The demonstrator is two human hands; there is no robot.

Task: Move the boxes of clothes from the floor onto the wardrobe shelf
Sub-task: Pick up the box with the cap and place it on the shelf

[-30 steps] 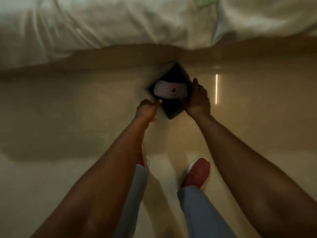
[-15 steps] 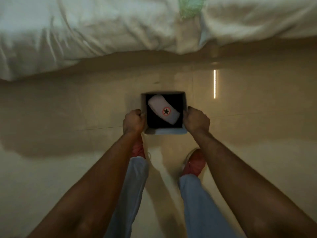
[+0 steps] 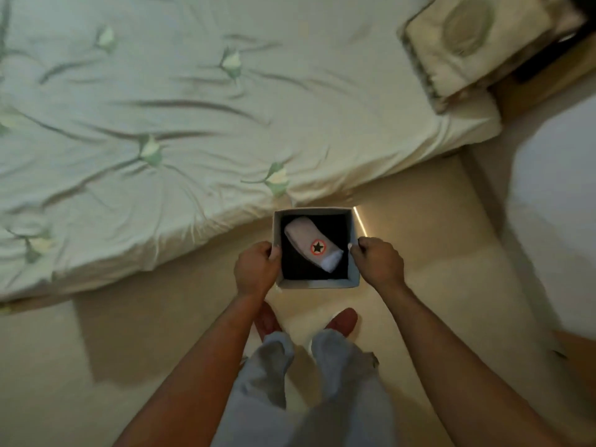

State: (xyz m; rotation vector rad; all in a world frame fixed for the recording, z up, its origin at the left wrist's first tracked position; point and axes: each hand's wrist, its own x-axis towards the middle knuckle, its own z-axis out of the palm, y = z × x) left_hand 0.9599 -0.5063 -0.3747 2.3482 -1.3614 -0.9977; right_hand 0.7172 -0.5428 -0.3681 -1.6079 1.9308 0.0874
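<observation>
A small square grey box (image 3: 314, 284) hangs in the air in front of me, above the floor and beside the bed's edge. Inside it, on dark cloth, lies a rolled white garment (image 3: 314, 247) with a red-ringed black star badge. My left hand (image 3: 256, 268) grips the box's left wall, and my right hand (image 3: 379, 262) grips its right wall. The box is level and open at the top. No wardrobe or shelf is in view.
A bed with a pale floral sheet (image 3: 167, 130) fills the upper left, with a cushion (image 3: 464, 43) at its far right corner. A white surface (image 3: 554, 204) stands at the right. Glossy beige floor (image 3: 145, 350) lies below, with my red shoes (image 3: 342, 321) under the box.
The box has come up off the floor, held by both hands at its sides. My view has risen, so the bed top now shows.
</observation>
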